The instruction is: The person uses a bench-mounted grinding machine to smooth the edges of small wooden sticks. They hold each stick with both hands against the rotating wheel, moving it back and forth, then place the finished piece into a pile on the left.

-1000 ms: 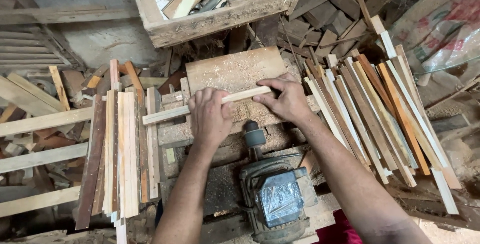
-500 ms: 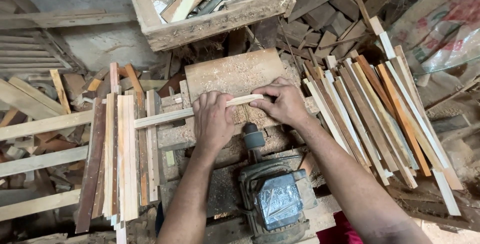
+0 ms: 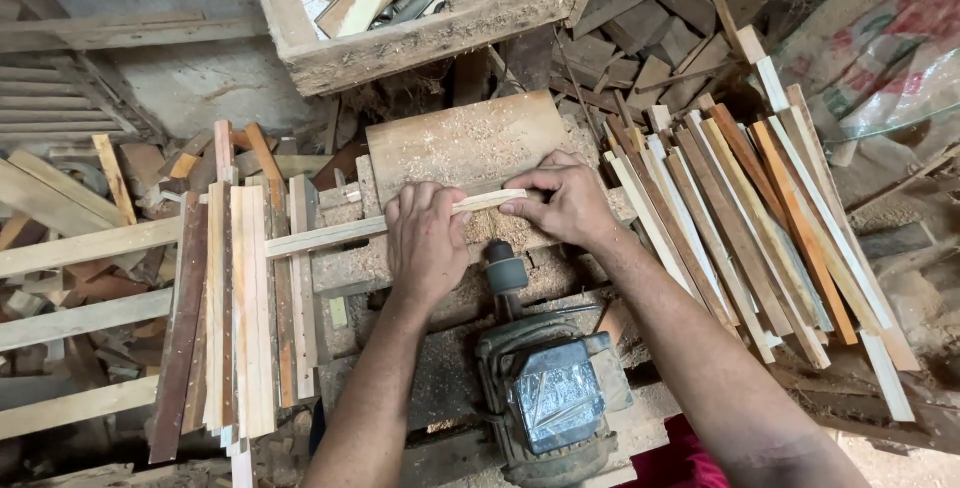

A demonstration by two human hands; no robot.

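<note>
Wood strip (image 3: 330, 235) pressed flat under both hands' fingers (image 3: 425, 210), mid-feed over motor (image 3: 555, 403); next, steady even push.

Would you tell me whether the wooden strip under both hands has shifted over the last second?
Yes: the wooden strip has slid leftward, measured against the motor.

Printed sack (image 3: 880, 48) top right (whitish w/ red, green).

left hand (image 3: 425, 243) hides the wooden strip's (image 3: 330, 236) middle from view.
</note>
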